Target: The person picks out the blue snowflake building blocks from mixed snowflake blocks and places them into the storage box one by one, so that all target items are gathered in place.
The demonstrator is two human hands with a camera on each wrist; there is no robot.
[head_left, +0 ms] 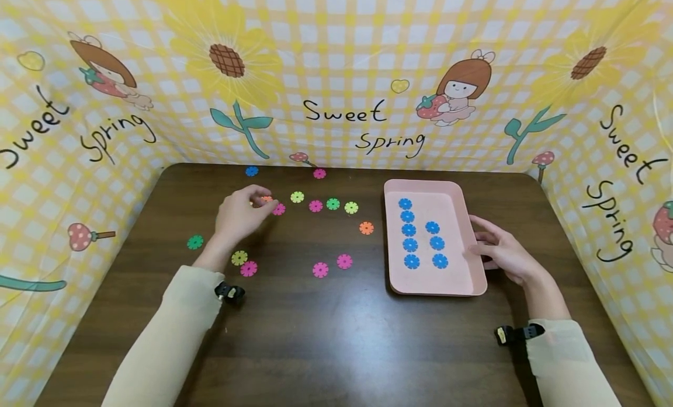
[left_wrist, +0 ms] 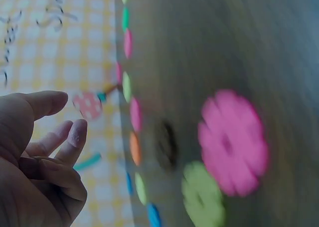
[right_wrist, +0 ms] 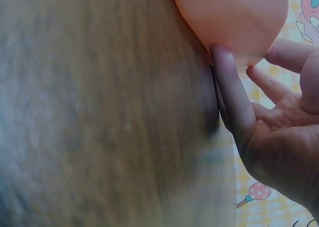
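Note:
My left hand (head_left: 243, 213) hovers over loose flower-shaped discs at the left of the table. Its thumb and fingertips stand apart in the left wrist view, with nothing between them. Close to those fingertips in the head view lie an orange disc (head_left: 266, 199) and a pink disc (head_left: 278, 209). At the right is a pink tray (head_left: 436, 284) with several blue discs (head_left: 410, 244) in two columns. My right hand (head_left: 507, 256) holds the tray's right edge, thumb at the rim and fingers along the outer wall.
More discs are scattered about the dark wooden table (head_left: 336, 337), among them a lone blue disc (head_left: 252, 171) near the far edge, a green disc (head_left: 195, 242) at left and an orange disc (head_left: 366, 228) left of the tray. A yellow checked cloth (head_left: 336, 56) walls three sides.

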